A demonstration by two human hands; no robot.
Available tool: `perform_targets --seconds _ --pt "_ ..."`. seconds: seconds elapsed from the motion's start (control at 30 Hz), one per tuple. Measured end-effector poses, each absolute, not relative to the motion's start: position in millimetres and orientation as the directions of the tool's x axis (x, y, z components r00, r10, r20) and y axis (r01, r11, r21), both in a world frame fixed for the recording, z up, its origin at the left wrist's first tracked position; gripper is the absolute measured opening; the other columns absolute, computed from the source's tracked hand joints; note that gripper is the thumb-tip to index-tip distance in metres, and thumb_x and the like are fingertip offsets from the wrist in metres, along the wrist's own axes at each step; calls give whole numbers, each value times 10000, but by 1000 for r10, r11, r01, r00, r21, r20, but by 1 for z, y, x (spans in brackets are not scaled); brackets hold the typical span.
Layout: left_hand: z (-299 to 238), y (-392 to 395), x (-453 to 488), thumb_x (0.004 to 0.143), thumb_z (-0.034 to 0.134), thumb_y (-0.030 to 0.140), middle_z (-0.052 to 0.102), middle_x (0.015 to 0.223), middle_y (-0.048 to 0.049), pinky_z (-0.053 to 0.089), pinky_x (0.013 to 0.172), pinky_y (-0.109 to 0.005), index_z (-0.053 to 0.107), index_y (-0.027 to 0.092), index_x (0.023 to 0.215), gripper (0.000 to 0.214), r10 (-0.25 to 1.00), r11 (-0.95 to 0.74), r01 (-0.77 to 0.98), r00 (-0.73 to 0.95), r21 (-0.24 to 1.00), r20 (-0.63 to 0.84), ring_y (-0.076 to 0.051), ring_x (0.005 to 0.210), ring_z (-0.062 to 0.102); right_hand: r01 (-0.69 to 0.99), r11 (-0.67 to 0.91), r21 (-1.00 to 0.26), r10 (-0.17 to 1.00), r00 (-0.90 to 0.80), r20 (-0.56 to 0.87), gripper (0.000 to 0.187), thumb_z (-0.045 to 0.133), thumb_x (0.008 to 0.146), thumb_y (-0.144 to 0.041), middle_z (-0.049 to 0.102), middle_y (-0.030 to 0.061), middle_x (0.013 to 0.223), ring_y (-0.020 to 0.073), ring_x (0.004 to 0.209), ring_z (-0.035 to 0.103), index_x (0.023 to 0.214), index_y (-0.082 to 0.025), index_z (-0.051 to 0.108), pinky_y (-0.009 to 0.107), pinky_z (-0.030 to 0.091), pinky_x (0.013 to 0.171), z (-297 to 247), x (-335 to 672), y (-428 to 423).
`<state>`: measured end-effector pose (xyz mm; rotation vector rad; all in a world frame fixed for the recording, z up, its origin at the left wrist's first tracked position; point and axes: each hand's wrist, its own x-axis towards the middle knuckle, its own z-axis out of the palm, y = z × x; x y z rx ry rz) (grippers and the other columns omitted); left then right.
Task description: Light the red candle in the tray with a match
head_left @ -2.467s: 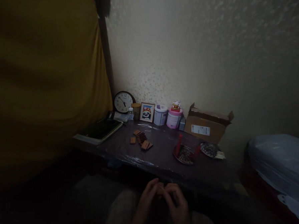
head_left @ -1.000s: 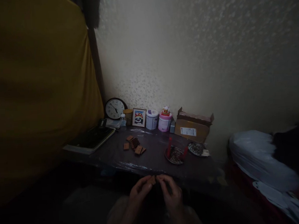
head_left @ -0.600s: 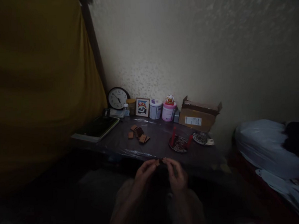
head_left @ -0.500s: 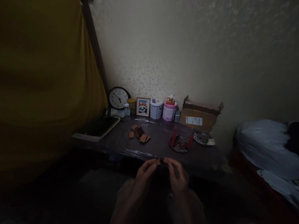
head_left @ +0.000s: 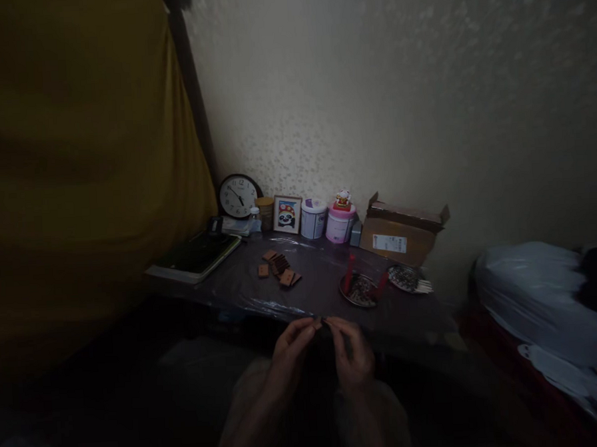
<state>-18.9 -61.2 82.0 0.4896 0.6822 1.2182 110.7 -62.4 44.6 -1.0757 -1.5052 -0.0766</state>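
My left hand (head_left: 293,344) pinches a small light piece (head_left: 318,325) just off the table's front edge. My right hand (head_left: 352,351) has thumb and fingertips closed close beside it, at a small dark bit too dim to name. The fingertips of both hands nearly meet. Ahead on the table lies a loose group of flat brown square pieces (head_left: 287,277) with dark strips (head_left: 280,263) among them. To the right, a round metal plate (head_left: 357,304) holds dark bits, with red upright pieces (head_left: 350,274) at its edge.
A second plate (head_left: 404,278) with pale sticks (head_left: 424,286) sits farther right. Along the wall stand a clock (head_left: 239,195), a framed panda picture (head_left: 287,215), a white tub (head_left: 313,219), a pink tub (head_left: 339,225) and a cardboard box (head_left: 403,228). A notebook (head_left: 195,255) lies left, beside a yellow curtain (head_left: 90,161).
My right fingertips have shifted slightly against the small piece between my hands. The view has moved a little; the things on the table stay in place.
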Motion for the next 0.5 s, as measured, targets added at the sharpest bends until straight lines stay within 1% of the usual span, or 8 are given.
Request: perform_targets --seconds 0.1,0.2,0.27,0.33,0.37,0.4,0.43,0.5 --pt "79 -60 -18 536 797 228 737 777 -39 460 786 -273 672 152 777 282 960 278 -678 187 680 -206 -170 774 659 647 548 -530 596 142 790 168 489 879 -139 678 51 922 157 894 631 975 -207 609 314 517 798 50 112 -65" --pt "76 -58 -17 553 792 239 737 793 -46 460 814 -296 665 155 805 295 960 280 -692 189 665 -207 -186 797 664 643 531 -552 562 221 797 170 482 881 -157 676 55 943 171 904 629 966 -214 618 346 500 825 53 114 -69" --pt "74 -56 -15 565 787 239 737 800 -50 459 818 -294 664 153 808 285 965 262 -698 181 667 -190 -183 803 664 645 533 -547 583 189 790 171 487 877 -189 686 56 949 181 908 633 954 -220 637 361 492 839 49 117 -65" --pt "74 -56 -13 577 779 234 736 799 -49 457 809 -277 664 152 804 266 971 239 -696 179 677 -159 -172 800 660 666 506 -548 646 127 752 174 491 872 -246 703 51 898 183 862 645 906 -218 659 343 505 801 39 123 -56" --pt "75 -56 -13 584 774 234 736 800 -46 456 808 -272 664 154 807 261 972 235 -692 184 683 -148 -170 801 659 687 454 -567 670 156 726 201 474 876 -285 707 39 839 173 793 652 860 -218 662 317 516 745 33 127 -50" --pt "76 -57 -13 591 769 236 735 807 -44 455 812 -274 664 158 815 260 971 236 -687 191 687 -143 -172 806 660 696 412 -588 668 208 715 241 447 885 -310 704 40 788 171 738 651 825 -206 657 304 519 691 28 131 -45" --pt "77 -58 -13 598 764 242 735 816 -43 455 821 -281 664 161 822 259 970 239 -682 196 691 -142 -178 816 661 701 377 -605 661 254 706 264 424 897 -319 699 54 780 176 722 647 839 -188 646 306 513 665 23 136 -40" --pt "79 -59 -15 606 760 253 735 834 -47 450 849 -298 664 164 827 257 967 254 -666 196 701 -164 -193 849 662 692 303 -655 649 353 673 268 424 902 -341 692 66 815 180 746 641 881 -172 631 308 503 677 20 144 -35"
